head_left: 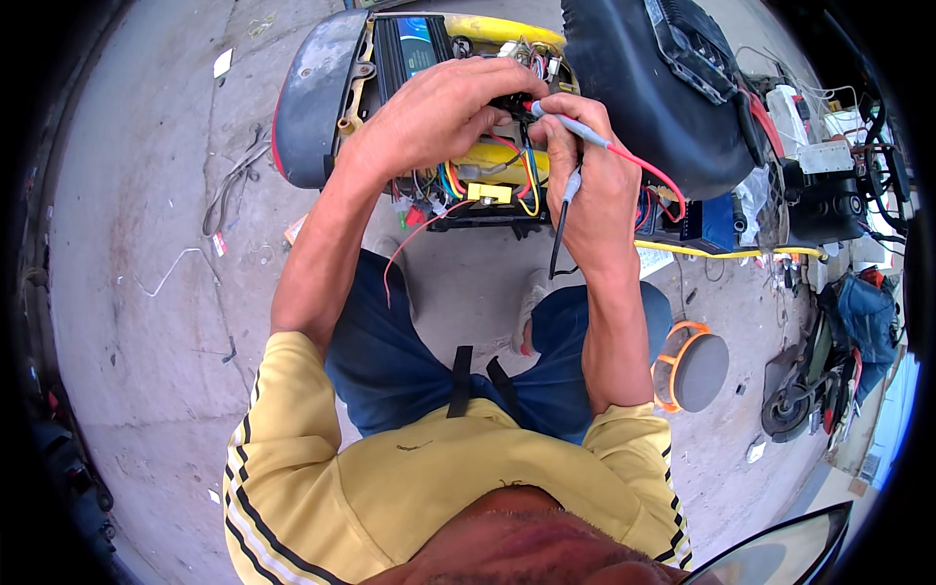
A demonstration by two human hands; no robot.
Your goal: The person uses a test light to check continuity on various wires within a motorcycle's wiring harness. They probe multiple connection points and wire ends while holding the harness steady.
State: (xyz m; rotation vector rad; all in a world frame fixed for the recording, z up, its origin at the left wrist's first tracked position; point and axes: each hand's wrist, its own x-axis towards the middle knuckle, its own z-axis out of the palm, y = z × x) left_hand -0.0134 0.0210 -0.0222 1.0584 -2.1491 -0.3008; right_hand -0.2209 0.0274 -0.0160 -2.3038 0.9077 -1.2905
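Observation:
In my right hand (597, 185) are two multimeter test probes. The red-tipped probe (575, 127) with a grey grip lies between thumb and fingers, its tip pointing left; the black-lead probe (571, 185) hangs below, against the palm. My left hand (439, 109) is closed, its fingertips curled around something dark that they mostly hide, right where the red probe's tip points. Both hands are over the opened yellow frame (502, 164) of a vehicle. Beside my left hand lies a black finned controller (411, 47) with a blue label. Coloured wires (526, 180) and a yellow connector (488, 193) hang below my hands.
A black seat (643, 107) stands tilted up at the right of the frame. The dark rear cover (314, 107) is at the left. An orange-legged stool (700, 372) stands on the floor at right, near piled parts (848, 331). A strap (234, 180) lies at left.

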